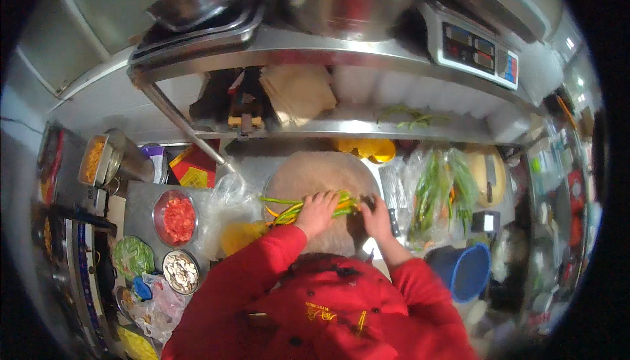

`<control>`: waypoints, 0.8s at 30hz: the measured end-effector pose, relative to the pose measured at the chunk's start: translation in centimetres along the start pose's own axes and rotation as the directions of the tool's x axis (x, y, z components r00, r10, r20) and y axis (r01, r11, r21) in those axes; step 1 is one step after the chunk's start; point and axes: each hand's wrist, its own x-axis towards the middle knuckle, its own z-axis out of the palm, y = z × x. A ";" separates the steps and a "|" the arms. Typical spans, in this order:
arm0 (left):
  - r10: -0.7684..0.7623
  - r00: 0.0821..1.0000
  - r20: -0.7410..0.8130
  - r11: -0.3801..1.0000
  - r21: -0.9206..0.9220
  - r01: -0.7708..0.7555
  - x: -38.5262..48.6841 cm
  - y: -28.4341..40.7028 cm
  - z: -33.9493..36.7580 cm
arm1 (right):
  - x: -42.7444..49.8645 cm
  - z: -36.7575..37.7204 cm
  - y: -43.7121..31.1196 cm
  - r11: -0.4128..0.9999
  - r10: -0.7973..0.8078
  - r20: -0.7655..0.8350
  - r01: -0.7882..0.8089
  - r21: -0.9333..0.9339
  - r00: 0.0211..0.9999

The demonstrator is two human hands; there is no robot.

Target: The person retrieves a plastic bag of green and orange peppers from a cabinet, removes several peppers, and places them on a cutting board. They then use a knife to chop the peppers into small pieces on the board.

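Observation:
Long green and yellow-orange chili peppers (288, 213) lie in a bunch across a round chopping block (327, 168). My left hand (319, 211) is laid over the middle of the bunch, its fingers closed around the peppers. At the bunch's right end my right hand (376, 217) touches the pepper tips with bent fingers; whether it grips any of them is unclear. Just right of the block, near my right wrist, a knife handle (394, 222) shows, partly hidden.
Left stand a bowl of chopped red food (178, 217), a bowl of sliced mushrooms (180, 271) and a wrapped green cabbage (133, 257). Right are bagged green peppers (433, 193) and a blue bucket (467, 271). A steel shelf (295, 57) with a digital scale (475, 55) spans the far side.

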 end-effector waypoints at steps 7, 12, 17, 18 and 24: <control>-0.050 0.999 -0.018 0.999 -0.004 0.050 -0.5 0.8 -0.7 | 2.2 5.9 1.8 0.997 0.000 0.097 0.007 -0.072 0.995; -0.029 0.999 -0.018 0.999 0.044 0.030 -0.6 0.6 0.0 | 1.9 7.0 1.2 0.999 -0.014 0.104 0.011 0.030 0.994; -0.061 0.994 0.088 0.996 0.073 0.054 -0.5 0.5 0.2 | 2.5 6.3 0.4 0.997 -0.075 0.154 0.071 0.030 0.985; -0.059 0.997 0.053 0.997 0.044 0.057 -0.5 0.6 0.2 | 2.6 6.2 0.4 0.999 -0.034 0.167 0.030 0.030 0.985; -0.070 0.997 -0.035 0.993 0.095 0.073 -0.9 0.9 -0.3 | 1.6 6.2 -0.7 0.996 -0.066 0.282 0.082 -0.046 0.957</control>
